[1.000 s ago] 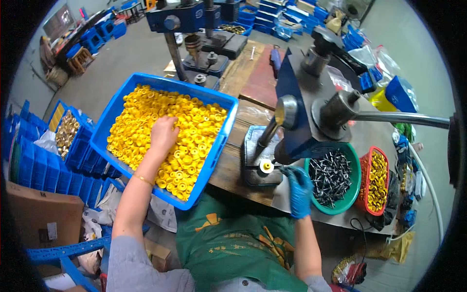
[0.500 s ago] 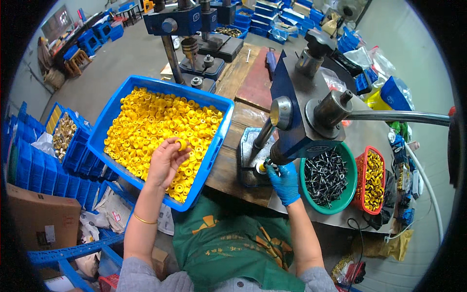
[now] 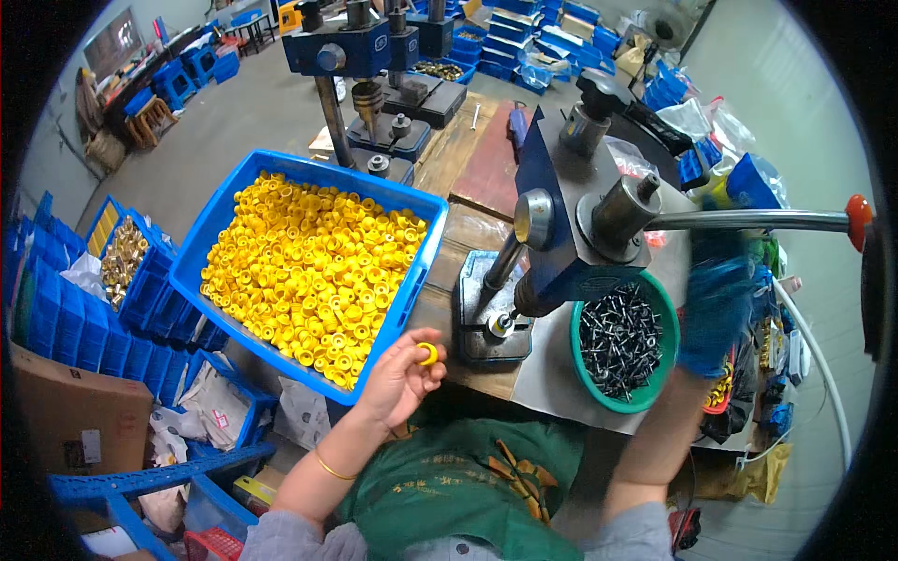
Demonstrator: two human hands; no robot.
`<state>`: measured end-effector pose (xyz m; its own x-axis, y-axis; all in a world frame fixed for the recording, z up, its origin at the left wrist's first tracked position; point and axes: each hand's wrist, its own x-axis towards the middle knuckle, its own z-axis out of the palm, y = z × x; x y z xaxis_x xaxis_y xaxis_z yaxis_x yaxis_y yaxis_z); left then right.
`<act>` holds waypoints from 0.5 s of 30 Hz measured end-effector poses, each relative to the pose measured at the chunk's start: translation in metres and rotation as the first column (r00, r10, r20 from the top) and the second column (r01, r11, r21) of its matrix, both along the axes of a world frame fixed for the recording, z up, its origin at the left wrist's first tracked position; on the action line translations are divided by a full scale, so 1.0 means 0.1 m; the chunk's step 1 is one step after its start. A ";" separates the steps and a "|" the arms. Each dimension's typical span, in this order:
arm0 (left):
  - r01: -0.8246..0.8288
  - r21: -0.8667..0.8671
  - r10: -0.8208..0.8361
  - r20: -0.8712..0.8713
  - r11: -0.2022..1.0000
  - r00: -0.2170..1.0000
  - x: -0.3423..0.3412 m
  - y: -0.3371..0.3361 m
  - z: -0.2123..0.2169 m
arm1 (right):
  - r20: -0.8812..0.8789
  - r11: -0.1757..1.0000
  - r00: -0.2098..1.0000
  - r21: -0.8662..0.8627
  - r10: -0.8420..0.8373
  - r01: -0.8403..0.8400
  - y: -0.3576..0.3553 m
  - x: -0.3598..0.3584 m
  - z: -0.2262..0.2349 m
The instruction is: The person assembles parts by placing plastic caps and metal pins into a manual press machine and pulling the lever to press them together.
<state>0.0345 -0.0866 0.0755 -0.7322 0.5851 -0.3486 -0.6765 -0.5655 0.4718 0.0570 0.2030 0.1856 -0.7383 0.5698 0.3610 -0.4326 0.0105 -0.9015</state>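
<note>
My bare left hand (image 3: 400,381) pinches one yellow plastic cap (image 3: 427,354) between thumb and fingers, just off the near right corner of a blue bin (image 3: 432,245). That bin is filled with similar yellow caps (image 3: 309,271). On the base of a blue hand press (image 3: 572,224), a small piece with yellow in it (image 3: 502,323) sits under the ram. My right hand (image 3: 716,299), in a blue glove, is smeared by motion below the press lever (image 3: 758,220), right of the green bowl; its fingers cannot be made out.
The green bowl (image 3: 672,323) holds dark metal pins or bolts (image 3: 619,341). Behind my right arm is a red basket (image 3: 718,400) with yellow pieces, partly hidden. More presses (image 3: 341,51) stand at the far side. Blue crates (image 3: 70,309) and a cardboard box (image 3: 84,421) are at left.
My left hand has moved right and nearer with a yellow cap, away from above the bin. My right hand has left the press base and swung right toward the lever.
</note>
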 end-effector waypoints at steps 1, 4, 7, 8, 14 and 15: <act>0.052 0.026 -0.052 0.011 0.998 0.999 0.00 0.01 -0.07 | -0.085 0.981 0.977 0.041 0.194 -0.191 0.47 0.19 0.39; 0.107 0.022 -0.108 0.009 0.994 0.994 0.03 0.25 -0.21 | -0.262 0.748 0.700 0.230 0.664 -0.622 0.45 0.42 1.47; 0.067 0.027 -0.069 0.086 0.997 0.994 0.02 0.35 -0.08 | 0.386 0.591 0.726 0.421 0.569 -0.688 0.48 1.13 1.25; 0.023 0.008 -0.024 0.147 1.000 0.989 0.03 0.35 -0.08 | 0.648 0.480 0.644 0.448 0.408 -0.755 0.51 1.37 1.05; 0.057 -0.054 -0.052 0.080 0.997 0.995 -0.04 0.44 -0.26 | 0.650 0.954 0.747 0.117 0.135 -0.275 -0.09 1.39 -0.30; 0.050 -0.066 -0.044 0.082 0.997 0.996 -0.04 0.42 -0.31 | 0.791 0.952 0.609 0.140 0.059 -0.274 -0.16 1.35 -0.13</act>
<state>0.0301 -0.0442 0.0447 -0.6726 0.5912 -0.4451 -0.7387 -0.5009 0.4509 0.1921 0.1870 0.1723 -0.8743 0.3898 -0.2892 0.4047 0.2567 -0.8777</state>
